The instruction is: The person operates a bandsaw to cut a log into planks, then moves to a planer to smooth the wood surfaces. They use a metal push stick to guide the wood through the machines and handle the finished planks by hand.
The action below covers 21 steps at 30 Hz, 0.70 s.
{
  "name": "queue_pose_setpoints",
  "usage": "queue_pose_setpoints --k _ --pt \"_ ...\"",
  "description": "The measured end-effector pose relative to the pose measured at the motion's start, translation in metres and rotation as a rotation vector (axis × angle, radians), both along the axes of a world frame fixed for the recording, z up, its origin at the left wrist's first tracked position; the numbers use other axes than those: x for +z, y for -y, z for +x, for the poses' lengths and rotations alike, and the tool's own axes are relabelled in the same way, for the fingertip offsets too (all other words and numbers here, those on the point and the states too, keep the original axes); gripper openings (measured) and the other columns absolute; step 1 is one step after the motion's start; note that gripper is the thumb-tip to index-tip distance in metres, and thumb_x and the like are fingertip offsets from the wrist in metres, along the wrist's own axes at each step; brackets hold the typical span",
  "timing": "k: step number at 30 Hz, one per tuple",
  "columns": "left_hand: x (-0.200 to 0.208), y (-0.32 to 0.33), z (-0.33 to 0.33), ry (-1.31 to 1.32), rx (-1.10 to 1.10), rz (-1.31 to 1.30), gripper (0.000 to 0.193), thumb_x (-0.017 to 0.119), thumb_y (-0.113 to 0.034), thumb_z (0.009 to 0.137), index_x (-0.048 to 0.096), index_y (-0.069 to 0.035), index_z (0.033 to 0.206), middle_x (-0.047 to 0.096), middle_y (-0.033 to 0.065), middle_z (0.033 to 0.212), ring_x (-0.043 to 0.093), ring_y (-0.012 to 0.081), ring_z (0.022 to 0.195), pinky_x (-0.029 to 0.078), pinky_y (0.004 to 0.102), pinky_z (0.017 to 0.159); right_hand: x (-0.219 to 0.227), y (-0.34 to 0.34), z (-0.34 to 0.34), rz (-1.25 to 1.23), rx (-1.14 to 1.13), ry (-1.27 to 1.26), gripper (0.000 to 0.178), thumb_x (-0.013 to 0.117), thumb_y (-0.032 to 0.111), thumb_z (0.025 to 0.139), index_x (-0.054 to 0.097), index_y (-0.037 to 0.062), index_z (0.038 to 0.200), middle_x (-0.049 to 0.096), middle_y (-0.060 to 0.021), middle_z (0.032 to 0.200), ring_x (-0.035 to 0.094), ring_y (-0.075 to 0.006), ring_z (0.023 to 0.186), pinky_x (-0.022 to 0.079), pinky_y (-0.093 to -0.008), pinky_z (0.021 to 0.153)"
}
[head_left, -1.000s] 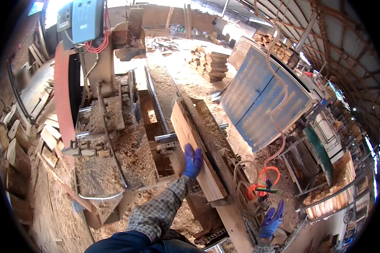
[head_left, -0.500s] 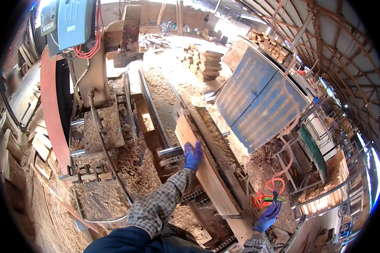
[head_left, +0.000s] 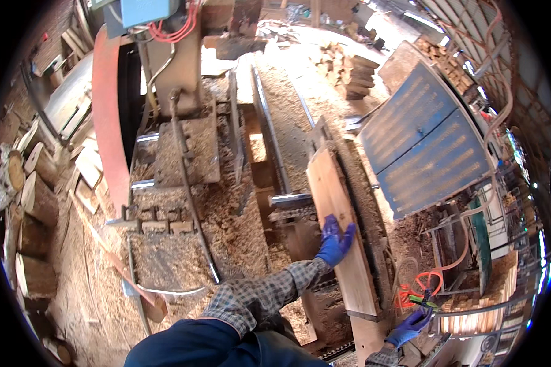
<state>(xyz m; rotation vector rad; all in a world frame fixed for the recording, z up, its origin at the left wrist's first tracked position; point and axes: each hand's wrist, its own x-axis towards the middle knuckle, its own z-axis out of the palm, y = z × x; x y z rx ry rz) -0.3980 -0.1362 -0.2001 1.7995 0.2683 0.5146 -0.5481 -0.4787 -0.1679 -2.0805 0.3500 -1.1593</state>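
A pale sawn plank (head_left: 340, 205) slopes lengthwise in front of me, against a sawdust-covered beam. My left hand (head_left: 335, 241), in a blue-purple glove, lies on the plank's face with fingers stretched and apart. Lower right, my gloved right hand (head_left: 409, 329) is closed round a green-and-black air blow gun (head_left: 422, 300). An orange coiled hose (head_left: 429, 282) loops just beyond that hand. Below the plank's near end another pale board (head_left: 367, 339) shows, partly cut off by the picture's edge.
On the left stands a machine with a red curved guard (head_left: 108, 128) and a light-blue box (head_left: 150, 11). Metal rails (head_left: 269, 125) run away through sawdust. A blue slatted panel (head_left: 425, 144) leans at right. Stacked timber (head_left: 346, 70) stands behind; cut logs (head_left: 38, 269) line the left.
The view has turned left and down, shifting the scene rightward. My left hand rests slightly nearer along the plank. My right hand still holds the air blow gun.
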Motion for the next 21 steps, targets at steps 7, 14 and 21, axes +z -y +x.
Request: queue_pose_setpoints --k 7,14,21 --pt "0.018 -0.002 -0.036 -0.02 -0.387 -0.016 0.093 0.05 -0.056 0.102 0.014 0.009 0.158 0.012 0.0302 0.165 0.008 0.0368 0.156 0.009 0.04 0.127 -0.021 0.036 0.005 -0.168 -0.041 0.012 0.038 0.053 0.015 0.107 0.051 -0.0042 0.14 0.063 -0.0228 0.127 0.066 -0.0278 0.11 0.053 -0.0366 0.093" --pt "-0.04 0.023 0.003 0.087 -0.26 -0.568 0.088 0.061 -0.047 0.1 0.026 0.015 0.152 0.027 0.0323 0.16 0.029 0.0391 0.15 0.024 0.0389 0.123 0.008 0.008 0.028 -0.106 0.028 0.086 0.036 0.053 0.012 0.106 0.053 -0.0043 0.139 0.065 -0.0198 0.118 0.065 -0.0251 0.102 0.052 -0.0365 0.094" --pt "-0.034 -0.038 -0.022 0.149 -0.557 -0.668 0.064 0.057 -0.023 0.105 0.028 0.0 0.158 0.054 0.0144 0.144 0.058 0.0204 0.123 0.048 0.032 0.104 0.036 -0.013 0.005 -0.047 -0.071 0.046 0.033 0.054 0.014 0.104 0.059 0.0008 0.134 0.069 -0.0149 0.106 0.066 -0.0227 0.088 0.054 -0.0367 0.081"
